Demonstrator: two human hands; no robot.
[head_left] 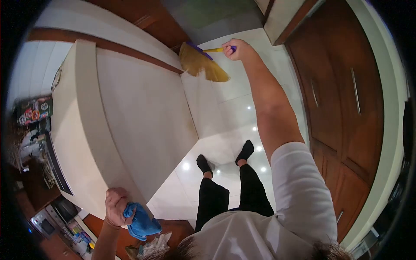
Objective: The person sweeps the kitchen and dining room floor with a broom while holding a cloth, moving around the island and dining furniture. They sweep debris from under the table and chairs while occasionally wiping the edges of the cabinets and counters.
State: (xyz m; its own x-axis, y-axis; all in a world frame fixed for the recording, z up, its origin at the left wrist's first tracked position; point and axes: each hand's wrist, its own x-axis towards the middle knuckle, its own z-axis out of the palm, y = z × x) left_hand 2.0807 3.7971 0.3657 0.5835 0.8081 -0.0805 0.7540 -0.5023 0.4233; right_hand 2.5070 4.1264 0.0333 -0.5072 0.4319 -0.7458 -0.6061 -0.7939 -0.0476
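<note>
My right hand [237,49] is stretched out ahead, its fingers wrapped round the purple-ended yellow handle of a soft broom [202,65]. The broom's tan, fan-shaped bristles spread to the left of that hand, by the corner of the low white wall and the doorway. At the lower left, my left hand [117,207] is closed on a blue cloth [142,222], which hangs bunched below the fingers. That hand is right at the edge of the wall's cream top ledge [89,130].
Glossy white floor tiles [225,112] lie around my feet in black socks. Brown wooden cabinets [338,95] with metal handles line the right side. A dark grey-green floor area [216,19] is beyond the doorway. Cluttered shelves and a counter [39,195] stand at the left.
</note>
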